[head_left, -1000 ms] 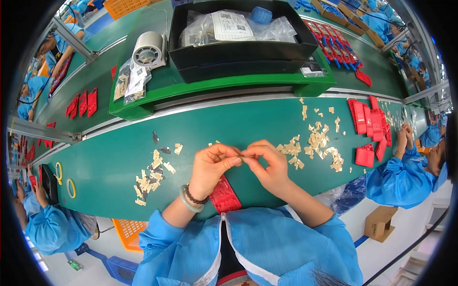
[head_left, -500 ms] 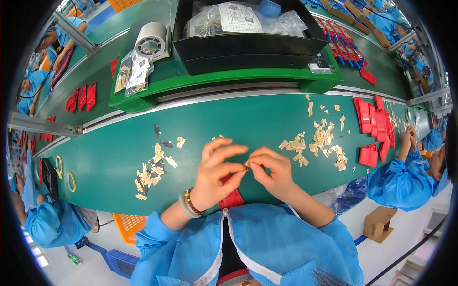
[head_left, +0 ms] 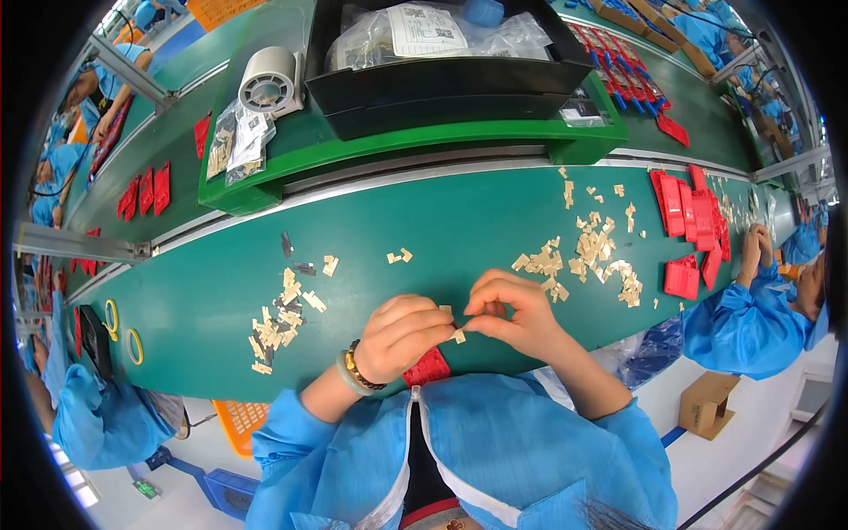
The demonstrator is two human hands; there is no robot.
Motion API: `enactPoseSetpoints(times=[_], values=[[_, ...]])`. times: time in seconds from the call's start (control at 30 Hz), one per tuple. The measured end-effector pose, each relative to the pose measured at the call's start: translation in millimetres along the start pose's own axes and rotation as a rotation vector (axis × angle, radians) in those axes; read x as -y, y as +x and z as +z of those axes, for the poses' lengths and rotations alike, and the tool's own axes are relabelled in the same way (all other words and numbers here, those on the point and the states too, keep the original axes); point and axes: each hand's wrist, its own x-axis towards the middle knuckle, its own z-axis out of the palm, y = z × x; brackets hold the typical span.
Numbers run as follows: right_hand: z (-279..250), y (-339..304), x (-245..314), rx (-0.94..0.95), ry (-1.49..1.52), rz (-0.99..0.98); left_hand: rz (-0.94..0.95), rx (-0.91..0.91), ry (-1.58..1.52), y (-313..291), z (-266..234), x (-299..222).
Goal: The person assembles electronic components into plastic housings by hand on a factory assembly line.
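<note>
My left hand [head_left: 408, 334] is closed, with thumb and forefinger pinching a small pale gold piece [head_left: 458, 336]. Right beside those fingertips, my right hand [head_left: 521, 314] is closed in a pinch too; what lies between its fingertips is too small to make out. Under my left hand, close to my body, is a red plastic part [head_left: 427, 367], partly hidden. Two small pale pieces [head_left: 399, 256] lie beyond my hands. A loose heap of pale gold and dark pieces [head_left: 281, 327] spreads to the left, and a larger scatter of pale gold pieces [head_left: 594, 247] to the right.
Red plastic parts [head_left: 689, 212] are piled at the right, near a co-worker's hands [head_left: 755, 252]. Across the back, a green raised shelf [head_left: 424, 146] bears a black box [head_left: 450, 93] of bagged parts and a small white fan [head_left: 271, 81]. Yellow tape rolls [head_left: 133, 346] lie far left.
My left hand's fingers have curled in from a spread pose, and the small piece shows at their tips. My right hand has shifted slightly right. The two pale pieces beyond have come fully into view.
</note>
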Motion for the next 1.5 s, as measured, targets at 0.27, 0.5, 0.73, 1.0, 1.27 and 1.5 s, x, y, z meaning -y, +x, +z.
enactPoseSetpoints(times=[0.27, 0.5, 0.73, 1.0, 1.27, 1.5], values=[[1, 8, 10, 0.053, -0.332, -0.225, 0.085, -0.042, 0.177, 4, 4, -2], [-7, -7, 4, 0.199, -0.593, -0.265, -0.088, -0.014, 0.202, 14, 10, -5], [-6, 4, 5, -0.119, -0.825, -0.334, -0.437, 0.160, 0.023, 18, 15, -4], [22, 35, -6, -0.050, -0.937, -0.561, -0.442, 0.110, 0.174, 13, -12, 2], [63, 28, -43, 0.149, 0.016, 0.370, -0.511, 0.276, 0.780, -66, -72, 8], [72, 34, -61, 0.202, -0.029, 0.469, -0.419, 0.191, 0.410, -91, -24, -40]])
